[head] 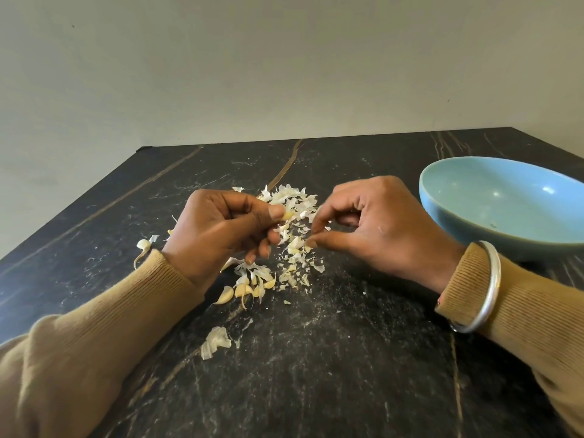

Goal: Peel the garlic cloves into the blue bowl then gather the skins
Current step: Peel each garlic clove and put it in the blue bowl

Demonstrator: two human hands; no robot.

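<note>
Left hand (221,229): back up, fingers curled, grip pinching garlic clove (288,215) under thumb. Right hand (376,229): fingers arched, thumb and forefinger tips nearly meeting; contents of grip cannot be told. Skins (294,200) heaped on desk (331,358) between hands. Blue bowl (493,213) at 3 o'clock of right hand.

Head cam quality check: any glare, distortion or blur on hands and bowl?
Head view: wide-angle stretch toward the corners; soft highlight inside the blue bowl, cropped by the right frame edge; left hand, pinching a garlic clove, and right hand sharp, no motion blur; soft shadows on the table.
</note>
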